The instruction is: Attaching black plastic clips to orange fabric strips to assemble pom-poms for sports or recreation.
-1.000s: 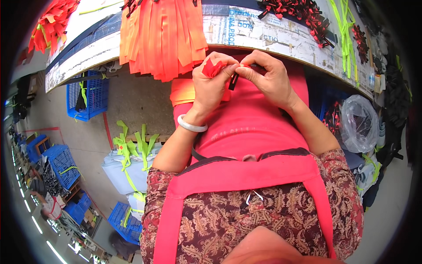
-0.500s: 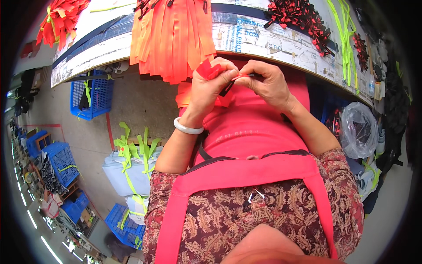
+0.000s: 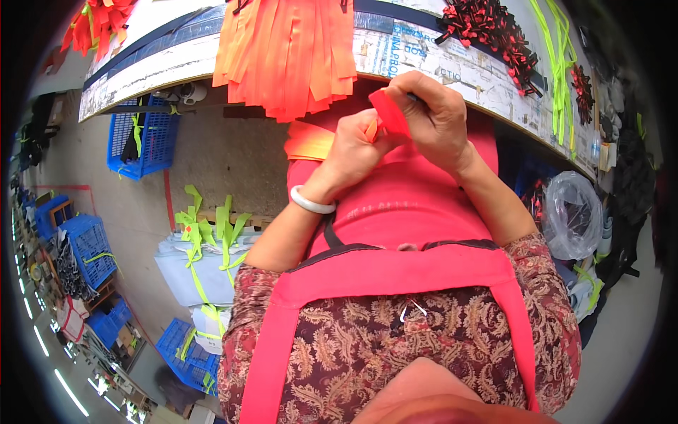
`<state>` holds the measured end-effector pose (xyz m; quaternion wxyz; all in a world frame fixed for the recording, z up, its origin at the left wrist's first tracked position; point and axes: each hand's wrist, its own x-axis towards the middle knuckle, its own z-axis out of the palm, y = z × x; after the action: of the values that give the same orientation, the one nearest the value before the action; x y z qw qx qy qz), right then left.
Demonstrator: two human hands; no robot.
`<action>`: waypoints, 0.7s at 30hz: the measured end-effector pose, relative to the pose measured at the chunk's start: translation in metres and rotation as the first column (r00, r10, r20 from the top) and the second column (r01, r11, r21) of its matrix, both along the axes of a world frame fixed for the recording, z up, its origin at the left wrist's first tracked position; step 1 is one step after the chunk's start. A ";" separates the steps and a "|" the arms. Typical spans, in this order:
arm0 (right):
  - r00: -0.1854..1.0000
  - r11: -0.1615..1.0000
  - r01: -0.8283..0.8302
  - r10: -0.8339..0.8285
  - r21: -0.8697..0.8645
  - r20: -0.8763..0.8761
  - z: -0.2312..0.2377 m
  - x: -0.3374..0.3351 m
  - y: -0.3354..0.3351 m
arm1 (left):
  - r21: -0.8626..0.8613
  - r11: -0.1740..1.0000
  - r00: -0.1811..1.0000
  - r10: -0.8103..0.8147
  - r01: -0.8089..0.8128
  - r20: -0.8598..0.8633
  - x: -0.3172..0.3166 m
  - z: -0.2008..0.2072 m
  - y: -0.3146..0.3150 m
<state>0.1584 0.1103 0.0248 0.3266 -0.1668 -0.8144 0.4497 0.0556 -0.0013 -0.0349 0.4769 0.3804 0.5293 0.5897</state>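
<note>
Before my pink apron (image 3: 395, 191), my two hands meet just off the table's edge. My right hand (image 3: 438, 116) pinches a folded red webbing strap (image 3: 387, 112), which stands up between the hands. My left hand (image 3: 355, 147) is closed on the same strap; a small orange end (image 3: 371, 130) shows at its fingers. A wider orange length of webbing (image 3: 309, 143) lies across the apron behind my left wrist; whether it joins the held strap is hidden. Beyond my left hand, a thick row of orange-red straps (image 3: 282, 60) hangs over the table's edge.
On the board-topped table (image 3: 374, 53) lie a heap of small black-and-red pieces (image 3: 487, 39) and yellow-green ribbons (image 3: 561, 85). Below left stand a blue crate (image 3: 159, 141) and tied pale bundles (image 3: 201, 265). A clear plastic bag (image 3: 573, 215) hangs at my right.
My right hand has risen and turned, lifting the red strap upright. My left hand has dropped slightly and moved right, and the red loop above it is gone. The view has shifted a little.
</note>
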 end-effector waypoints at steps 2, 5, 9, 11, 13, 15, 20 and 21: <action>0.997 0.984 -0.020 0.033 -0.175 0.067 -0.004 -0.002 0.010 | -0.002 0.999 0.997 0.050 -0.050 0.052 -0.008 0.004 0.001; 0.904 0.857 -0.106 0.294 -0.505 0.310 -0.003 0.007 0.023 | 0.031 0.982 0.950 0.170 -0.185 0.262 -0.028 0.020 -0.004; 0.842 0.924 -0.282 0.367 -0.258 0.396 -0.041 0.007 0.014 | -0.027 0.964 0.920 0.259 -0.263 0.294 -0.053 0.006 -0.010; 0.877 0.914 -0.243 0.350 -0.323 0.329 -0.016 -0.019 0.014 | -0.073 0.899 0.815 0.424 -0.433 0.395 -0.061 0.021 -0.016; 0.899 0.964 -0.194 0.249 -0.182 0.360 0.005 -0.052 0.029 | -0.057 0.878 0.795 0.455 -0.474 0.401 -0.080 0.025 -0.030; 0.960 0.973 -0.173 0.202 -0.155 0.196 0.015 -0.092 0.051 | -0.055 0.877 0.795 0.459 -0.478 0.397 -0.088 0.026 -0.037; 0.937 0.989 -0.052 0.097 -0.140 0.336 0.000 -0.160 0.111 | -0.047 0.898 0.817 0.418 -0.437 0.397 -0.081 0.026 -0.032; 0.936 0.988 -0.057 0.102 -0.141 0.338 -0.022 -0.161 0.117 | -0.049 0.896 0.814 0.422 -0.441 0.398 -0.079 0.025 -0.032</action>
<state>-0.0024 0.2276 0.0031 0.1491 -0.2307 -0.8342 0.4781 -0.0229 -0.0330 -0.0096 0.4197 0.1332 0.4795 0.7591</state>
